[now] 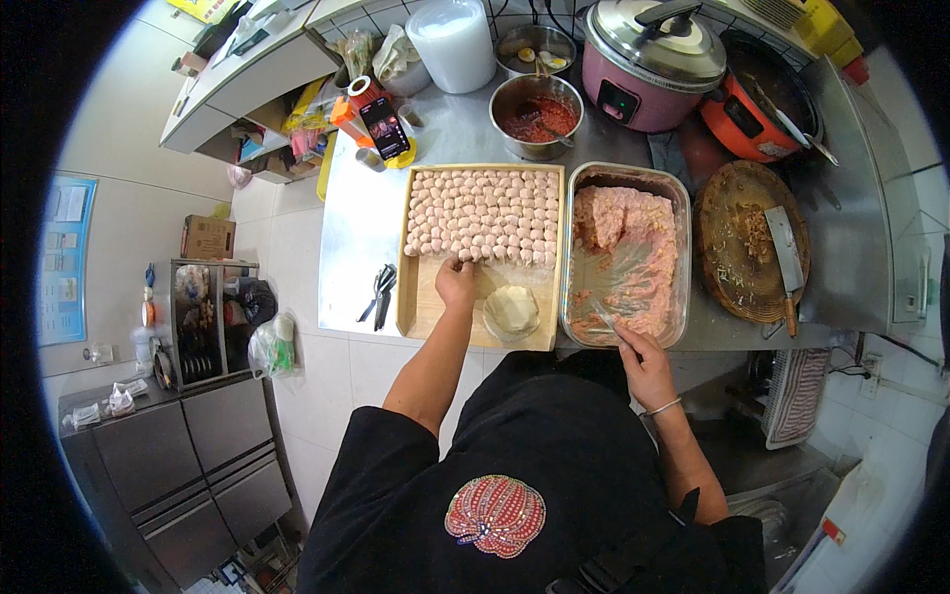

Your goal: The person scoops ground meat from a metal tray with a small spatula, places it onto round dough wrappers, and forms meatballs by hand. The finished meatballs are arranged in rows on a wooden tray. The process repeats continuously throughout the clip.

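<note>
Small wontons [482, 215] stand in tight rows in the upper part of a wooden tray [404, 297]. My left hand [455, 282] is at the front row, its fingertips pinched at a wonton at the row's left part. A stack of thin dough wrappers [511, 312] lies in the tray's lower right. In my right hand [647, 364] is a thin flat spatula or knife [605, 315], its tip in the filling pan [684, 245]. Pink minced meat filling [638, 215] is heaped at the pan's back and right side, with a thin smear over the rest.
A cleaver [785, 249] lies on a round chopping board [724, 252] at the right. Behind stand a steel pot of red sauce [536, 119], a pink rice cooker [638, 82] and an orange cooker [749, 119]. A propped phone [384, 128] and black-handled scissors [381, 297] are at the left.
</note>
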